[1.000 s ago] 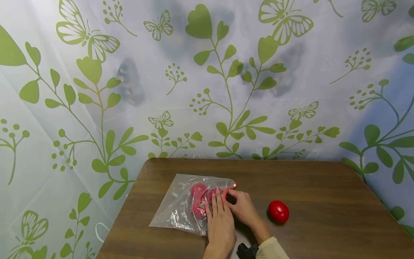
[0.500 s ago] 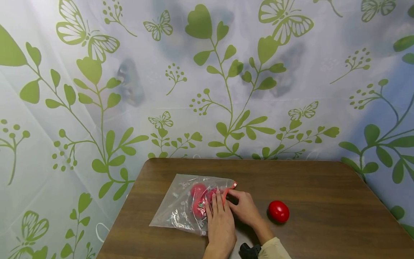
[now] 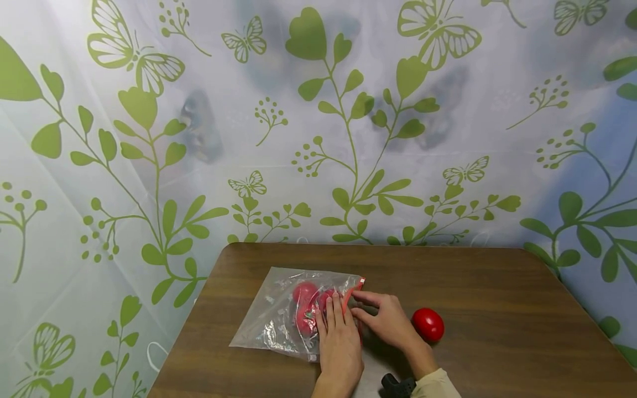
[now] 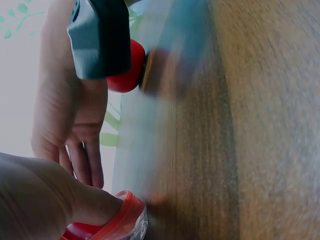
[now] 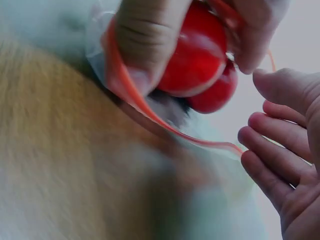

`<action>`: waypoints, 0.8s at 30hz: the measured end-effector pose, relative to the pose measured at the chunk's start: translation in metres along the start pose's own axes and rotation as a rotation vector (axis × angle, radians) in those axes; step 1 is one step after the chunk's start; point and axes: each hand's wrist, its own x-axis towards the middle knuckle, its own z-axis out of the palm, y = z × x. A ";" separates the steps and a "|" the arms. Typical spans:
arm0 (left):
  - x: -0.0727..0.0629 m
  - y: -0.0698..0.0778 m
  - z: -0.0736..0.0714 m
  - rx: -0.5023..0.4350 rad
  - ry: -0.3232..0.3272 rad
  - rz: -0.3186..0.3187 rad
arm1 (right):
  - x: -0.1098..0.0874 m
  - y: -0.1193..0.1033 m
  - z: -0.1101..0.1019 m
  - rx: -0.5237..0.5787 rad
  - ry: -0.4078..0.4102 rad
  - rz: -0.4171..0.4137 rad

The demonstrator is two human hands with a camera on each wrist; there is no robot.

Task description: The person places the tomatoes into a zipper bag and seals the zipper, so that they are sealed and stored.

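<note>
The left hand lies straight-fingered on a clear plastic bag; the right hand, thumb and fingers parted, is at its orange rim. Red tomatoes sit inside; another tomato rests on the tabletop, beside the right hand.

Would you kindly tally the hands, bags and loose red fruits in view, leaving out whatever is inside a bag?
Left hand and right hand: 2
Clear bag: 1
Loose red fruit: 1
Total: 4
</note>
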 end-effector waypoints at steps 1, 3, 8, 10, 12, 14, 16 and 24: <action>0.000 0.000 0.000 -0.003 0.001 0.000 | -0.001 0.000 -0.003 0.004 -0.010 -0.003; 0.000 0.000 0.000 0.000 -0.001 -0.001 | -0.003 0.000 -0.010 0.007 -0.025 -0.011; -0.001 0.001 0.000 0.027 -0.005 -0.001 | -0.007 0.001 -0.027 -0.019 -0.054 -0.046; -0.001 0.001 0.000 0.035 -0.006 -0.001 | -0.010 0.001 -0.034 -0.036 -0.064 -0.050; -0.002 0.000 -0.001 0.053 0.002 0.006 | -0.013 0.001 -0.040 -0.050 -0.072 -0.041; -0.003 0.000 0.000 0.070 0.010 0.013 | -0.016 0.001 -0.047 -0.063 -0.068 -0.030; -0.003 0.000 0.000 0.080 0.016 0.019 | -0.020 0.001 -0.054 -0.077 -0.055 -0.024; -0.002 0.001 0.001 0.053 -0.011 0.003 | -0.031 0.005 -0.077 -0.094 0.018 -0.042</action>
